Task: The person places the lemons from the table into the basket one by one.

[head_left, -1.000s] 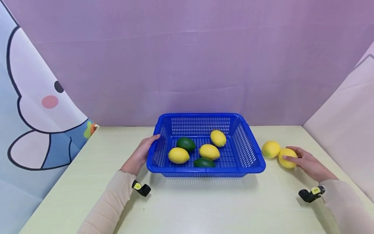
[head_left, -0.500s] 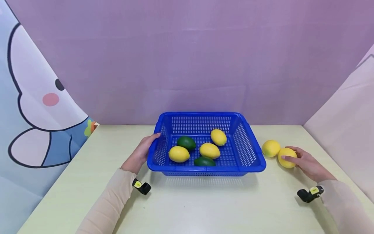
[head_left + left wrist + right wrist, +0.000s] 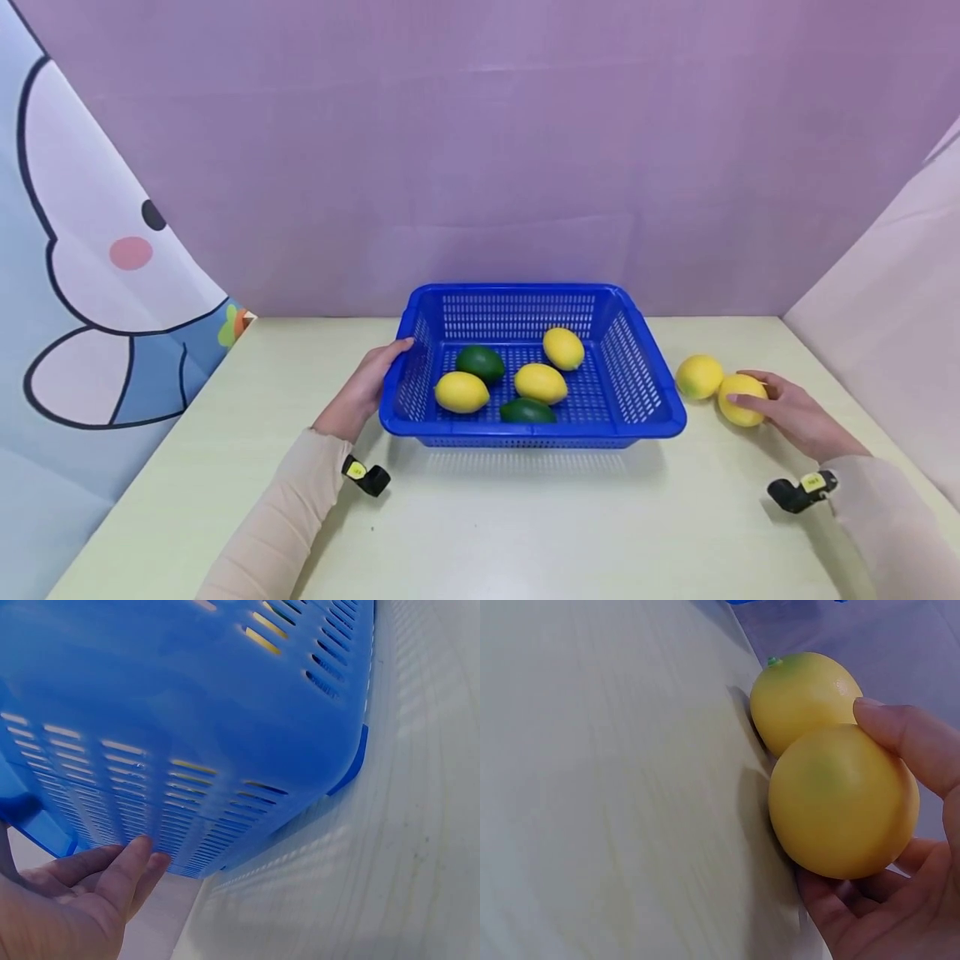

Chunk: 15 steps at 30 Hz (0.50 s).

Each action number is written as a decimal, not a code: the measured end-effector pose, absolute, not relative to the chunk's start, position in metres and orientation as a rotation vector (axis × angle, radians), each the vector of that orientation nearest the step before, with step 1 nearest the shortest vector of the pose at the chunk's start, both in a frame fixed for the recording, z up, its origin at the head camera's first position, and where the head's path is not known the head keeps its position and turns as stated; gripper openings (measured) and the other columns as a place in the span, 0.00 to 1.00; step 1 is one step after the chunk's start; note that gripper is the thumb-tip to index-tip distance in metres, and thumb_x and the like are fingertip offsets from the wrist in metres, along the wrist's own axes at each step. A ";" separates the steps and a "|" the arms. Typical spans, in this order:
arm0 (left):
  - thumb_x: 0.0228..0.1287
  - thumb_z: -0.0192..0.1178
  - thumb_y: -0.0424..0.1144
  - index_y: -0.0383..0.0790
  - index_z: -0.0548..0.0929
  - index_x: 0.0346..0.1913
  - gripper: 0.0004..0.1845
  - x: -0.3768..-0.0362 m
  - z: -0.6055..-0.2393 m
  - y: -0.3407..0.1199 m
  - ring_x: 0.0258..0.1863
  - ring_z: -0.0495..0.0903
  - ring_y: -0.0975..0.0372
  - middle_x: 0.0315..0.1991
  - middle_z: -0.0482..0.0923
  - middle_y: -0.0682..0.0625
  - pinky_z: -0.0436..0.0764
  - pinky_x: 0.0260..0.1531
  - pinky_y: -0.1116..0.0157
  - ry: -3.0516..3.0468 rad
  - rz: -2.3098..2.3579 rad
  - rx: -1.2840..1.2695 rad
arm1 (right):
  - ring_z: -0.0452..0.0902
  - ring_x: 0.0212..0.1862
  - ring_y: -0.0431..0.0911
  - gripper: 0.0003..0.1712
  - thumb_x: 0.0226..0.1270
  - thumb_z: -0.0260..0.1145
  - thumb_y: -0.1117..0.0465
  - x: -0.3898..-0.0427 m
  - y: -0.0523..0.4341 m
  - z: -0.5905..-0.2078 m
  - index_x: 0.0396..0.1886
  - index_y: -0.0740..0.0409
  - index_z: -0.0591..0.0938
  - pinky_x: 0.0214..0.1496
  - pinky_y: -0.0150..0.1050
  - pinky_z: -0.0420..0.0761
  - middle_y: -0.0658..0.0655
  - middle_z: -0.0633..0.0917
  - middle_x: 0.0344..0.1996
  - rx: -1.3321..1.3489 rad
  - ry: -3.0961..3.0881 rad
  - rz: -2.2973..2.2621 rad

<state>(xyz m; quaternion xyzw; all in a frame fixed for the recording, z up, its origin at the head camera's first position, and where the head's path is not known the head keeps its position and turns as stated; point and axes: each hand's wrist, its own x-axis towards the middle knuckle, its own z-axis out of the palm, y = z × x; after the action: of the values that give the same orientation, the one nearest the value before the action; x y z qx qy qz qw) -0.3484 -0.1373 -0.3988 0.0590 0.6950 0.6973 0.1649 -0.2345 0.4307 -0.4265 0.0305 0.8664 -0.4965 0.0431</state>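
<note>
A blue slotted plastic basket (image 3: 532,430) stands mid-table, holding three yellow lemons (image 3: 461,392) and two dark green oval fruits (image 3: 480,364). My left hand (image 3: 362,387) grips its left rim, thumb over the edge; in the left wrist view the fingers (image 3: 127,874) lie against the slotted outer wall. To the right of the basket, my right hand (image 3: 802,421) holds a lemon (image 3: 844,802), with the thumb on one side and curled fingers on the other. Right beside that one lies another lemon (image 3: 802,697) with a green stem tip.
The pale table (image 3: 480,533) runs back to a purple cloth backdrop (image 3: 517,167). On the left hangs a cloth with a cartoon figure (image 3: 97,250), and a whitish cloth (image 3: 892,308) borders the right side.
</note>
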 end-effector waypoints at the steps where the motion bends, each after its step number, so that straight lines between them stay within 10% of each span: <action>1: 0.71 0.45 0.54 0.32 0.62 0.68 0.33 -0.348 -0.399 -0.137 0.41 0.82 0.58 0.55 0.74 0.35 0.82 0.40 0.63 1.978 1.989 0.173 | 0.69 0.41 0.33 0.43 0.69 0.60 0.53 -0.235 0.431 -0.426 0.69 0.72 0.50 0.41 0.30 0.77 0.41 0.70 0.45 0.102 2.655 -1.509; 15: 0.71 0.46 0.53 0.35 0.61 0.69 0.32 -0.347 -0.398 -0.136 0.44 0.81 0.56 0.56 0.73 0.36 0.82 0.42 0.62 1.978 1.999 0.137 | 0.72 0.40 0.34 0.31 0.69 0.59 0.56 -0.232 0.434 -0.420 0.65 0.63 0.59 0.40 0.31 0.78 0.36 0.72 0.42 0.078 2.618 -1.612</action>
<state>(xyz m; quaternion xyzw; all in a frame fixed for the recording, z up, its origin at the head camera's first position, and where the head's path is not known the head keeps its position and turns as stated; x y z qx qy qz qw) -0.3466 -0.1361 -0.3978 0.0478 0.6933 0.7005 0.1624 -0.2319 0.4338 -0.4198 0.0252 0.8509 -0.5237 0.0329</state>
